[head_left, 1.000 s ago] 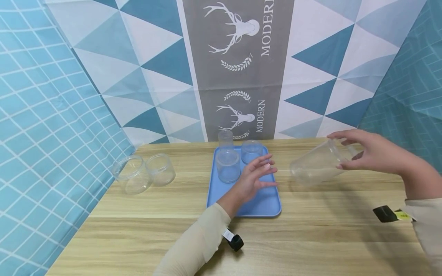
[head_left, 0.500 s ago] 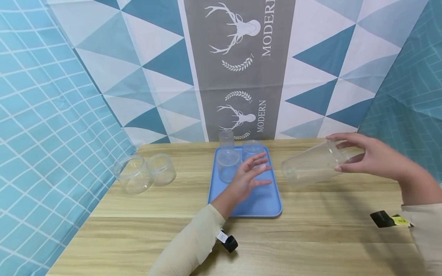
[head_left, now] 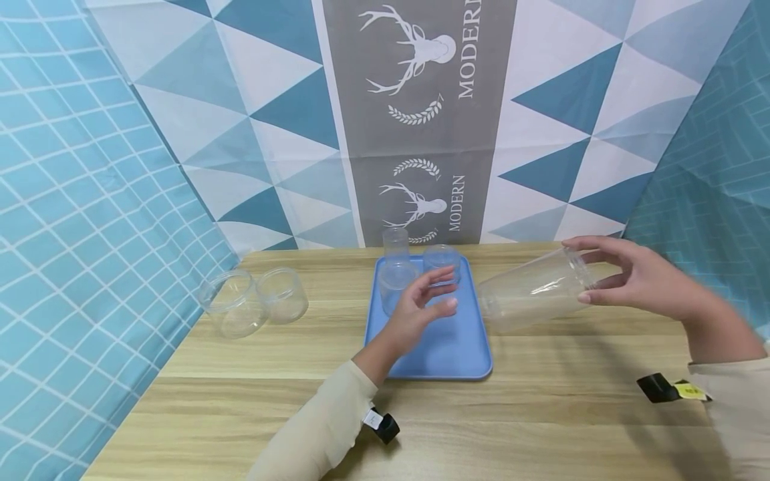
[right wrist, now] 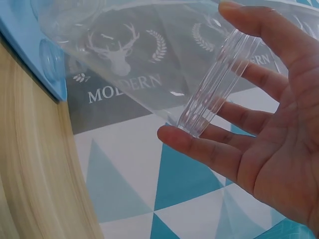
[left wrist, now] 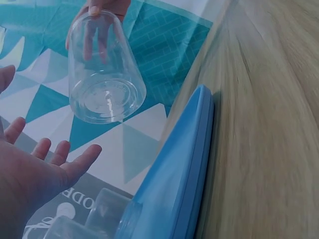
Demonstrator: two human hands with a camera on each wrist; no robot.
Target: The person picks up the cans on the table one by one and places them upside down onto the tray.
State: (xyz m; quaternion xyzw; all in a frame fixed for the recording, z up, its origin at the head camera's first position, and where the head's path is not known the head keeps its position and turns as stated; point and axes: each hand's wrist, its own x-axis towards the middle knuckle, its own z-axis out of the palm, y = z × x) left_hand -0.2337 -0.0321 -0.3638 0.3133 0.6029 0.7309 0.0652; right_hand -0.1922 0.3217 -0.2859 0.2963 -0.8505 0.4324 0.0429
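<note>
My right hand grips a large clear plastic jar by its threaded neck, thumb and fingers spread round the rim. The jar lies tilted in the air, its base pointing left and down beside the blue tray. Over the tray's left part is my left hand, fingers loosely spread and holding nothing. In the left wrist view the jar's round base faces the left hand, a gap between them. On the tray stand a slim clear jar, a wider one and a short one.
Two clear jars stand close together on the wooden table's left side, a wide one and a smaller one. A patterned cloth hangs along the table's back edge, and blue checked cloth covers the left side.
My right hand has brought the jar left towards the tray, turning it closer to horizontal. My left hand has drawn back a little to the left. The jars on tray and table stay put.
</note>
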